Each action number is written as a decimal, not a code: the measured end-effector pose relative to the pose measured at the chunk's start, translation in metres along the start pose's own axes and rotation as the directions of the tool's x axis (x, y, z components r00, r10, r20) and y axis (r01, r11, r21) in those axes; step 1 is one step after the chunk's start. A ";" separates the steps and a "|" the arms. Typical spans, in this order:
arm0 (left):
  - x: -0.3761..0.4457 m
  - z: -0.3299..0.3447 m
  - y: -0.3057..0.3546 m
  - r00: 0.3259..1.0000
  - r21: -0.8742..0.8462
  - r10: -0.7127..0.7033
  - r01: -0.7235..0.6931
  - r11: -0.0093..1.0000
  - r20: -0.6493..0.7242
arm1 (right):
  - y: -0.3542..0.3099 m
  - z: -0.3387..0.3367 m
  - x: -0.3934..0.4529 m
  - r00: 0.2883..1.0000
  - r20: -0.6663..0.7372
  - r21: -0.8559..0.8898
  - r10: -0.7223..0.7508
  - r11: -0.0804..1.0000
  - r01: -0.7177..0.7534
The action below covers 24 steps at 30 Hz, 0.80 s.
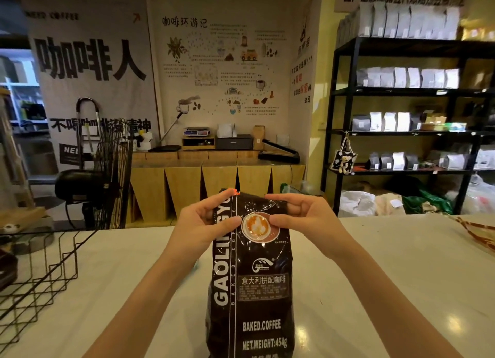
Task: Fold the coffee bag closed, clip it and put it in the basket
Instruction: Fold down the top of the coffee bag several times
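A dark brown coffee bag [254, 277] with white lettering and a latte picture stands upright on the white counter in front of me. My left hand [206, 224] grips its upper left edge, thumb on the front. My right hand [300, 218] grips the upper right edge the same way. The bag's top is bent over between the two hands. A small orange piece [233, 191] shows at the top by my left fingers; I cannot tell what it is. A black wire basket [40, 277] stands at the left on the counter.
The white counter [375, 277] stretches to the right, with a red-and-white striped item [474, 234] at its far right edge. Beyond the counter are a floor fan [107, 175], a wooden bench with equipment, and black shelves [401, 103] with coffee bags.
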<state>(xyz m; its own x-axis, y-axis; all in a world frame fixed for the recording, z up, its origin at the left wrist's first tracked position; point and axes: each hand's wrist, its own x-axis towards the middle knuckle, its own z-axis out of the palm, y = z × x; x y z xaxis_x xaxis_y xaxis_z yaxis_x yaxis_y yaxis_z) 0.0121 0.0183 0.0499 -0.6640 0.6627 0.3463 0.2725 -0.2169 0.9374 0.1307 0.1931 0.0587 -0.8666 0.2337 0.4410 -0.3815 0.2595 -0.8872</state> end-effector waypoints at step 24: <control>-0.008 0.005 0.010 0.979 -0.050 -0.157 0.164 0.985 0.131 | -0.003 0.005 -0.004 0.992 0.072 -0.095 0.099 0.991 -0.092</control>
<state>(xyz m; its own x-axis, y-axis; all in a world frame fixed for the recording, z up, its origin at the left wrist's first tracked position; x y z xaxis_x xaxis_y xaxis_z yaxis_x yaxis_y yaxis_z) 0.0238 0.0143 0.0566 -0.6015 0.7766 0.1874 0.1248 -0.1403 0.9822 0.1337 0.1870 0.0589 -0.9210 0.1906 0.3398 -0.2675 0.3247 -0.9072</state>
